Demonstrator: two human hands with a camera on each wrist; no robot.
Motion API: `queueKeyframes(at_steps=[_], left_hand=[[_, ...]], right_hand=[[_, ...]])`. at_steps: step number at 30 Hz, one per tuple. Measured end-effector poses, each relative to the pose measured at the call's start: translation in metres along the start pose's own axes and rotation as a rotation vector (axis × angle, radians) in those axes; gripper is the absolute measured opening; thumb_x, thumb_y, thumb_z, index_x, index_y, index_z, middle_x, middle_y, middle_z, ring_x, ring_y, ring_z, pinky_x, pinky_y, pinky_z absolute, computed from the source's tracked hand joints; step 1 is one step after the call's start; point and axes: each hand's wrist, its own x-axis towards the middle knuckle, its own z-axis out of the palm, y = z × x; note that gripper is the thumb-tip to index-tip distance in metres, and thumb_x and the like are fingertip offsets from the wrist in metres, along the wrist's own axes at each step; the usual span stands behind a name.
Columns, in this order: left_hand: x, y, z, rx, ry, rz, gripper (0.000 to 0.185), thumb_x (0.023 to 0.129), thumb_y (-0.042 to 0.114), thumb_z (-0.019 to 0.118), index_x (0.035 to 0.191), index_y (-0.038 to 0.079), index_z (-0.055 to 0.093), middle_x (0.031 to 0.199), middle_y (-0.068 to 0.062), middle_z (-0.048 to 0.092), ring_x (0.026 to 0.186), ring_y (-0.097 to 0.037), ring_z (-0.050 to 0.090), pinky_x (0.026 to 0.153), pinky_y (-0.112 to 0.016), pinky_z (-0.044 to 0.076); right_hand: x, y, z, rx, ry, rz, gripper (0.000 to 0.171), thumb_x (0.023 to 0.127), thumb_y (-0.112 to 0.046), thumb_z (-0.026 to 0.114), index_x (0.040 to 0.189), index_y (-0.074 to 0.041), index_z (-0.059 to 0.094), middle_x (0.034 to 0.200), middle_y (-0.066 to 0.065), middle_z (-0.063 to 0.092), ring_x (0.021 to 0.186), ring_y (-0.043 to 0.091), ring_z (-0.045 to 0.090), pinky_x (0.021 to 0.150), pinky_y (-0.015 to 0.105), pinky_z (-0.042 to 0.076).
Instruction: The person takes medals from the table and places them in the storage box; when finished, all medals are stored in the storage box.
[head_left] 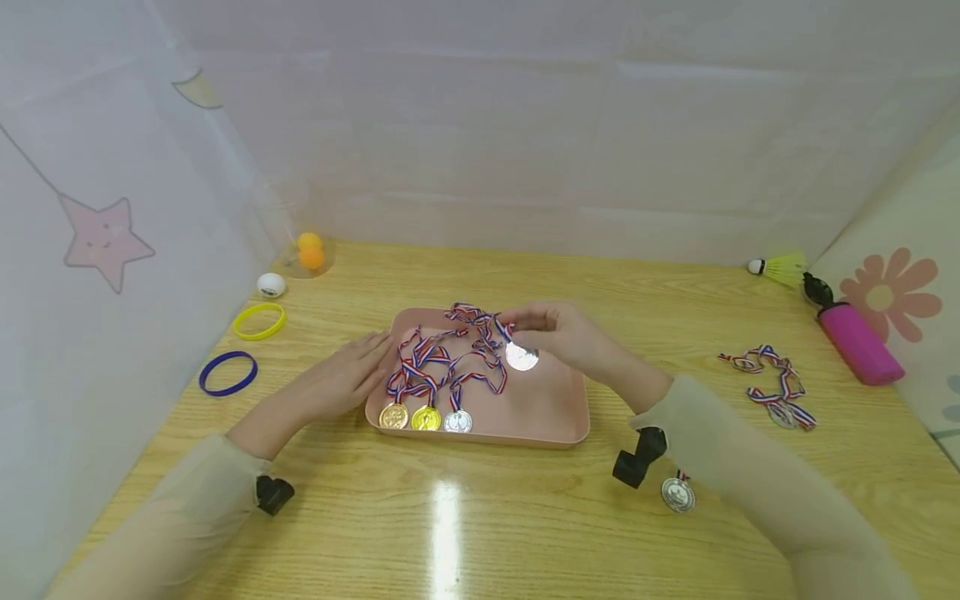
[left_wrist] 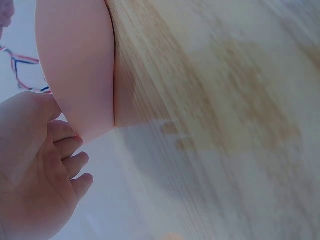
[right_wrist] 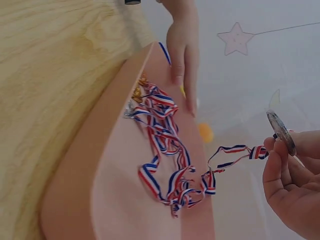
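Note:
My right hand (head_left: 562, 335) pinches a silver medal (right_wrist: 281, 131) near its top, above the pink tray (head_left: 540, 408). Its striped red, white and blue ribbon (right_wrist: 232, 148) trails down toward the ribbons in the tray. Along the tray's left rim rests my left hand (head_left: 341, 385), fingers extended; the left wrist view shows its thumb (left_wrist: 52, 106) at the rim and the other fingers beside the outer wall. Inside the tray, a bronze-toned medal (head_left: 393, 416), a gold medal (head_left: 427, 418) and another silver medal (head_left: 457, 422) lie in a row at the near side, ribbons tangled behind them.
To the right lie a ribboned medal (head_left: 783, 414) and a silver medal (head_left: 678, 494) near my sleeve. Beyond are a pink hand pump (head_left: 861, 343) and a shuttlecock (head_left: 780, 267). Yellow (head_left: 258, 335) and blue wristbands (head_left: 208, 390), a white ball (head_left: 271, 285) and orange balls (head_left: 311, 257) lie left.

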Motion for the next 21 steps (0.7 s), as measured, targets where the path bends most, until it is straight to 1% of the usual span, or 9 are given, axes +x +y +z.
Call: queueKeyframes(at_steps=[5, 7, 10, 12, 15, 17, 19, 21], left_hand=[[0.000, 0.000, 0.001, -0.002, 0.000, 0.006, 0.050, 0.099, 0.016, 0.041, 0.140, -0.008, 0.028, 0.144, -0.025, 0.026, 0.131, -0.042, 0.022, 0.106, -0.052, 0.018], [0.000, 0.000, 0.000, -0.004, 0.001, 0.007, 0.049, 0.099, 0.016, 0.041, 0.141, -0.008, 0.028, 0.144, -0.025, 0.026, 0.131, -0.042, 0.022, 0.106, -0.052, 0.019], [0.000, 0.000, 0.000, -0.007, 0.001, 0.003, 0.050, 0.099, 0.015, 0.041, 0.140, -0.008, 0.028, 0.144, -0.025, 0.026, 0.131, -0.042, 0.022, 0.106, -0.052, 0.019], [0.000, 0.000, 0.000, -0.008, 0.000, -0.001, 0.050, 0.098, 0.015, 0.042, 0.140, -0.008, 0.028, 0.144, -0.025, 0.026, 0.131, -0.042, 0.022, 0.106, -0.052, 0.019], [0.000, 0.000, 0.000, -0.008, -0.002, -0.004, 0.050, 0.098, 0.015, 0.043, 0.140, -0.007, 0.029, 0.144, -0.025, 0.026, 0.131, -0.042, 0.022, 0.106, -0.052, 0.019], [0.000, 0.000, 0.000, -0.008, -0.003, -0.006, 0.050, 0.098, 0.015, 0.043, 0.140, -0.007, 0.029, 0.144, -0.025, 0.026, 0.131, -0.042, 0.022, 0.106, -0.052, 0.019], [0.000, 0.000, 0.000, -0.006, -0.006, -0.007, 0.050, 0.098, 0.015, 0.042, 0.141, -0.007, 0.028, 0.144, -0.025, 0.026, 0.131, -0.042, 0.022, 0.106, -0.052, 0.018], [0.000, 0.000, 0.000, -0.006, -0.008, -0.006, 0.050, 0.098, 0.015, 0.042, 0.141, -0.007, 0.028, 0.144, -0.025, 0.026, 0.131, -0.042, 0.022, 0.106, -0.052, 0.018]], right_hand=[[-0.008, 0.017, 0.005, -0.011, -0.043, -0.009, 0.032, 0.088, 0.001, 0.058, 0.120, 0.002, 0.059, 0.113, 0.016, 0.061, 0.099, 0.022, 0.058, 0.082, 0.039, 0.050], [-0.010, 0.024, 0.005, -0.008, -0.063, -0.007, 0.032, 0.087, 0.005, 0.056, 0.119, 0.004, 0.058, 0.114, 0.019, 0.060, 0.098, 0.023, 0.059, 0.079, 0.036, 0.052], [-0.011, 0.035, 0.007, -0.023, -0.084, 0.008, 0.032, 0.087, 0.008, 0.055, 0.118, 0.005, 0.058, 0.117, 0.018, 0.059, 0.097, 0.022, 0.059, 0.076, 0.031, 0.052], [-0.012, 0.041, 0.010, -0.036, -0.095, 0.019, 0.032, 0.086, 0.009, 0.056, 0.117, 0.005, 0.059, 0.112, 0.019, 0.060, 0.092, 0.019, 0.059, 0.072, 0.029, 0.053], [-0.011, 0.050, 0.016, -0.067, -0.110, -0.010, 0.030, 0.084, 0.010, 0.058, 0.114, 0.008, 0.059, 0.105, 0.021, 0.062, 0.085, 0.017, 0.058, 0.067, 0.028, 0.053], [-0.011, 0.054, 0.021, -0.100, -0.111, -0.033, 0.028, 0.082, 0.010, 0.060, 0.110, 0.009, 0.061, 0.102, 0.021, 0.063, 0.084, 0.017, 0.059, 0.067, 0.028, 0.053], [-0.010, 0.058, 0.027, -0.133, -0.110, -0.055, 0.025, 0.081, 0.008, 0.062, 0.106, 0.009, 0.063, 0.101, 0.020, 0.064, 0.085, 0.017, 0.060, 0.069, 0.027, 0.052], [-0.009, 0.062, 0.032, -0.155, -0.106, -0.054, 0.020, 0.081, 0.007, 0.062, 0.102, 0.007, 0.065, 0.100, 0.016, 0.065, 0.087, 0.016, 0.060, 0.073, 0.026, 0.051]])
